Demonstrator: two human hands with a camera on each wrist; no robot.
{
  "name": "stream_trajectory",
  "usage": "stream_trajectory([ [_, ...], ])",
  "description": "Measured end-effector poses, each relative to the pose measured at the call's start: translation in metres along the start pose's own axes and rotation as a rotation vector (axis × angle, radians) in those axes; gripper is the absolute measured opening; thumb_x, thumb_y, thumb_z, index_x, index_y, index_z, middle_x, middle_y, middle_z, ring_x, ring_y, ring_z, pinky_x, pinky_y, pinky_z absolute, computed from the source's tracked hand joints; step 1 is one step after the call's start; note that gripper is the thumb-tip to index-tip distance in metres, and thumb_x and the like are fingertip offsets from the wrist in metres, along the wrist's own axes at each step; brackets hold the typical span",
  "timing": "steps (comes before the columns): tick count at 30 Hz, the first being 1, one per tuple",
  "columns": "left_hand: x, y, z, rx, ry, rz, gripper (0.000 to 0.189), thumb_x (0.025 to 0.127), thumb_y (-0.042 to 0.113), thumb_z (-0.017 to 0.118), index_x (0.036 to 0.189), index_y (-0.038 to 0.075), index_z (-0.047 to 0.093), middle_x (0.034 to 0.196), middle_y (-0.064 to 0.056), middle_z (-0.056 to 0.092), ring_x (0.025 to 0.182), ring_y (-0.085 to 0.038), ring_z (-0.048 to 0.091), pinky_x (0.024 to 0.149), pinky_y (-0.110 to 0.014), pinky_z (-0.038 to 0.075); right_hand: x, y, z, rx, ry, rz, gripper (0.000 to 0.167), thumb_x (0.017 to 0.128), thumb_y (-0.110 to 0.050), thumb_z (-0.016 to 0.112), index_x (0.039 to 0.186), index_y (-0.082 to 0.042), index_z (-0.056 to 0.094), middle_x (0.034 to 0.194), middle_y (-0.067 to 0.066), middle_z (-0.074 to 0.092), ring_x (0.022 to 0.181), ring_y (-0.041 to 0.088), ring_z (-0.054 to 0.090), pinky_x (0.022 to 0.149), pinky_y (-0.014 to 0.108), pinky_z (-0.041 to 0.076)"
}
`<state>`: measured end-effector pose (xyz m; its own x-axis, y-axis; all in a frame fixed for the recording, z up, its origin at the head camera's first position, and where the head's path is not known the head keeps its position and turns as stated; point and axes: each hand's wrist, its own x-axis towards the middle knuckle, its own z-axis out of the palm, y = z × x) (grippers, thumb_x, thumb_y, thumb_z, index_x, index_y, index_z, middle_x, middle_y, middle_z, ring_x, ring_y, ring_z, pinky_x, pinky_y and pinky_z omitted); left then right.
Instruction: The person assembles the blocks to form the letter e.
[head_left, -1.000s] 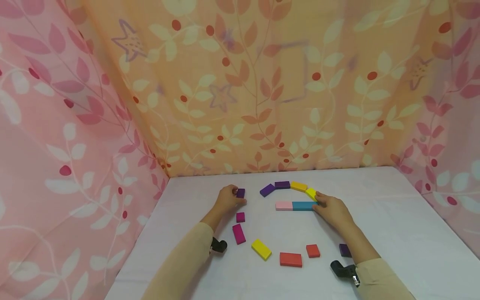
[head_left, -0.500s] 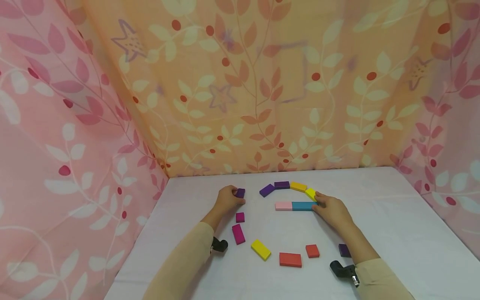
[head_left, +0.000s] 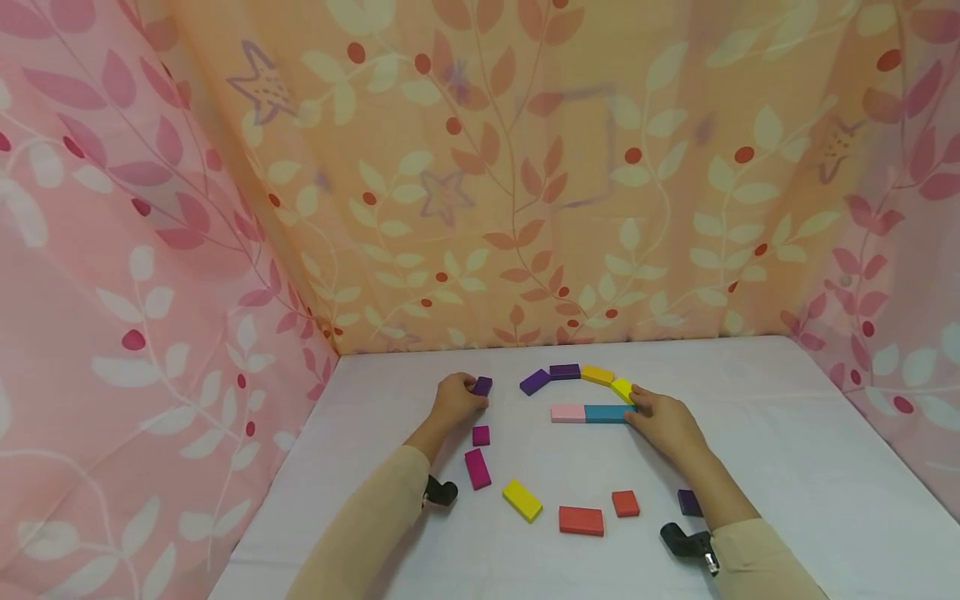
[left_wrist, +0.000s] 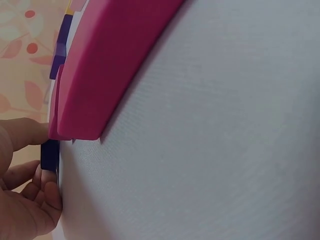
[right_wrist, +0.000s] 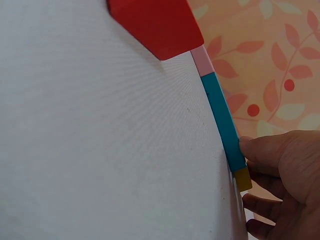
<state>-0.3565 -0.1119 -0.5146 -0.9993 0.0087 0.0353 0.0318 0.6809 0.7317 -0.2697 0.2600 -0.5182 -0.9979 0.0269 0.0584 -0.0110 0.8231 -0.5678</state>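
My left hand point(head_left: 453, 402) pinches a small purple block point(head_left: 483, 386) at the back left of the white table; in the left wrist view the thumb and fingers lie around this dark block point(left_wrist: 49, 156). On the far side, my right hand point(head_left: 667, 425) holds its fingertips at the right end of a yellow block point(head_left: 622, 388). The thumb lies by the right end of a blue block point(head_left: 609, 413), which touches a pink block point(head_left: 567, 413). A mustard-yellow end point(right_wrist: 243, 180) shows beside the fingers in the right wrist view. The right fingertips' exact contact is partly hidden.
A purple block point(head_left: 535, 382), a darker purple block point(head_left: 565, 372) and an orange-yellow block point(head_left: 597, 375) continue the arc. Nearer lie magenta blocks point(head_left: 477, 469), a yellow block point(head_left: 522, 501), red blocks point(head_left: 581, 521) and a dark purple block point(head_left: 689, 502). Patterned cloth point(head_left: 525, 167) encloses the table.
The small purple block in my left hand has turned slightly clockwise, and the left fingers have shifted a little with it. My right hand stays in place.
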Motion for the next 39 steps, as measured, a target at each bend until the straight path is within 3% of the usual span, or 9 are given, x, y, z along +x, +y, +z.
stream_trajectory([
  [7, -0.003, 0.003, 0.0, -0.027, 0.015, 0.006, 0.053, 0.08, 0.01, 0.086, 0.127, -0.004, 0.066, 0.116, -0.018, 0.07, 0.102, -0.028, 0.066, 0.094, -0.042, 0.056, -0.002, -0.002, -0.001, -0.003, 0.009, -0.005, 0.056, 0.097, -0.028, 0.071, 0.142, 0.001, 0.056, 0.153, 0.017, 0.049, 0.143, 0.048, 0.04, 0.111, 0.066, 0.035],
  [15, -0.01, 0.013, 0.007, -0.082, -0.022, -0.046, 0.054, 0.082, 0.01, 0.085, 0.13, -0.002, 0.064, 0.116, -0.015, 0.068, 0.102, -0.026, 0.065, 0.093, -0.039, 0.058, -0.002, -0.003, -0.001, -0.013, 0.004, 0.002, 0.056, 0.097, -0.029, 0.071, 0.143, 0.0, 0.056, 0.153, 0.017, 0.049, 0.143, 0.048, 0.04, 0.11, 0.067, 0.035],
  [26, -0.025, 0.023, 0.017, -0.09, -0.081, 0.052, 0.052, 0.081, 0.01, 0.086, 0.127, -0.004, 0.065, 0.112, -0.015, 0.07, 0.095, -0.022, 0.067, 0.085, -0.036, 0.059, -0.001, 0.001, 0.001, 0.0, 0.001, 0.008, 0.057, 0.098, -0.029, 0.07, 0.144, 0.0, 0.055, 0.155, 0.017, 0.047, 0.143, 0.048, 0.039, 0.11, 0.067, 0.035],
  [39, -0.036, 0.038, 0.032, -0.026, -0.095, 0.042, 0.051, 0.082, 0.016, 0.088, 0.126, 0.0, 0.067, 0.109, -0.011, 0.069, 0.09, -0.018, 0.063, 0.087, -0.034, 0.059, 0.0, 0.0, -0.001, -0.007, 0.011, 0.0, 0.057, 0.097, -0.029, 0.071, 0.143, 0.001, 0.055, 0.154, 0.017, 0.048, 0.143, 0.048, 0.04, 0.11, 0.067, 0.035],
])
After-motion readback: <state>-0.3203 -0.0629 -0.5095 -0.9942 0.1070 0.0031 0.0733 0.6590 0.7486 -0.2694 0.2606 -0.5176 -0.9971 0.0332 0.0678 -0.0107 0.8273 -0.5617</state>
